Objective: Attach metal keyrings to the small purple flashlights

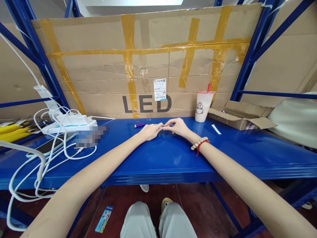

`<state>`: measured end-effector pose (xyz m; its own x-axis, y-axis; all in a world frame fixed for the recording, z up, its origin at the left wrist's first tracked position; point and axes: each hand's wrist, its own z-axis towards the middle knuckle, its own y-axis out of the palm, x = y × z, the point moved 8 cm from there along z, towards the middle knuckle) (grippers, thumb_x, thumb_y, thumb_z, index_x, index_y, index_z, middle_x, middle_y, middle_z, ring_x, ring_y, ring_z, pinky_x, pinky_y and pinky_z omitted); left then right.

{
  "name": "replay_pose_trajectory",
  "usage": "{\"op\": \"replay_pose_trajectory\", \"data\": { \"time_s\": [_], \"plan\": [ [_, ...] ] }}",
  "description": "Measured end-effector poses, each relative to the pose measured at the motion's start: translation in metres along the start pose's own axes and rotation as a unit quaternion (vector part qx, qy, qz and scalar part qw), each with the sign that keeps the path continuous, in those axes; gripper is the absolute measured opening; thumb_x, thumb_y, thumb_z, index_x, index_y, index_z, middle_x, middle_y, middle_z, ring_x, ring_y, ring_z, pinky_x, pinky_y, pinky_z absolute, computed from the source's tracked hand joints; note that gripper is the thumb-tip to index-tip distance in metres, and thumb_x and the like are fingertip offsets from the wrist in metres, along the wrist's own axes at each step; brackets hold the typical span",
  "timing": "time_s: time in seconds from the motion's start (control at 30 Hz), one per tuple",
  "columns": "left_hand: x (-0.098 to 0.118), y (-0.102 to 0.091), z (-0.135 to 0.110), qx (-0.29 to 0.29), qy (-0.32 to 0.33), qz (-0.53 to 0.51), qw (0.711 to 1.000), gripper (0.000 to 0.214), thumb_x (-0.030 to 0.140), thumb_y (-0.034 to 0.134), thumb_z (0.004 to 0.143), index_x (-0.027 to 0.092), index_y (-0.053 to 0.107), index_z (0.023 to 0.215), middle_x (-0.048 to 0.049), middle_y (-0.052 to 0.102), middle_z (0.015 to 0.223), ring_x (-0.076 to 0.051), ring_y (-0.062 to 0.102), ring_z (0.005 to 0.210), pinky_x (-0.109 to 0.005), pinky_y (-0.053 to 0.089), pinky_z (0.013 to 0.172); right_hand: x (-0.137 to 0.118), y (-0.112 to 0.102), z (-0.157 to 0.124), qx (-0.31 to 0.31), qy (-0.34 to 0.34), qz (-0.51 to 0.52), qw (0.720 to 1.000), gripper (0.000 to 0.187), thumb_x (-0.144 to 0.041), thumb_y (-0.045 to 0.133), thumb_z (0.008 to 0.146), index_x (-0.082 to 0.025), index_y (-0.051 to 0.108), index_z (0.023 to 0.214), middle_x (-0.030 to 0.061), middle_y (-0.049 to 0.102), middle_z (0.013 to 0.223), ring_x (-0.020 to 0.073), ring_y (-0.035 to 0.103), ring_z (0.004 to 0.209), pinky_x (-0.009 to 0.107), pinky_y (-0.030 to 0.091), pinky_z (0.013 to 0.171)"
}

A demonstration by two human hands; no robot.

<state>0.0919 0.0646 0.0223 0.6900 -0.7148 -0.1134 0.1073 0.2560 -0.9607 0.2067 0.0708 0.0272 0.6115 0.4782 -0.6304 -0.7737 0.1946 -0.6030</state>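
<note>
My left hand and my right hand meet over the middle of the blue metal shelf, fingers pinched together. Between the fingertips sits a small silvery thing that both hands grip; it is too small to name. A short purple cylinder lies on the shelf just left of my left hand. A beaded bracelet with a red string circles my right wrist.
A white drink cup with a red straw stands right of my hands, beside an open cardboard box and a white paper strip. A white power strip with tangled cables and a phone lie at left. Taped cardboard marked LED backs the shelf.
</note>
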Motion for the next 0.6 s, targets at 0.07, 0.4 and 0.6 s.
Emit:
{"op": "replay_pose_trajectory", "data": {
  "time_s": [0.07, 0.4, 0.6],
  "plan": [
    [-0.002, 0.0, 0.0, 0.002, -0.015, 0.007, 1.0, 0.032, 0.035, 0.017, 0.094, 0.023, 0.042, 0.11, -0.0054, 0.063, 0.103, -0.023, 0.061, 0.092, -0.03, 0.046, 0.068, -0.002, -0.005, 0.0, 0.024, -0.009, -0.01, 1.0, 0.042, -0.055, 0.065, 0.062, -0.018, 0.068, 0.081, 0.0015, 0.066, 0.07, 0.007, 0.05, 0.04, 0.022, 0.038, 0.046],
    [-0.007, 0.001, 0.0, 0.004, -0.021, -0.028, 0.999, 0.034, 0.038, 0.016, 0.094, 0.025, 0.04, 0.114, -0.0049, 0.063, 0.106, -0.023, 0.06, 0.095, -0.031, 0.046, 0.07, -0.019, -0.011, -0.001, 0.046, -0.085, -0.082, 0.992, 0.031, -0.05, 0.062, 0.071, -0.021, 0.07, 0.079, 0.0012, 0.065, 0.08, 0.0046, 0.048, 0.039, 0.024, 0.038, 0.052],
    [-0.001, 0.0, -0.001, 0.006, 0.018, -0.051, 0.999, 0.034, 0.038, 0.016, 0.094, 0.024, 0.041, 0.112, -0.0046, 0.06, 0.109, -0.021, 0.059, 0.096, -0.029, 0.046, 0.07, -0.016, -0.01, -0.001, 0.034, -0.08, -0.084, 0.993, 0.032, -0.052, 0.061, 0.071, -0.021, 0.069, 0.072, 0.0002, 0.064, 0.081, 0.0045, 0.049, 0.041, 0.023, 0.036, 0.049]
  ]
}}
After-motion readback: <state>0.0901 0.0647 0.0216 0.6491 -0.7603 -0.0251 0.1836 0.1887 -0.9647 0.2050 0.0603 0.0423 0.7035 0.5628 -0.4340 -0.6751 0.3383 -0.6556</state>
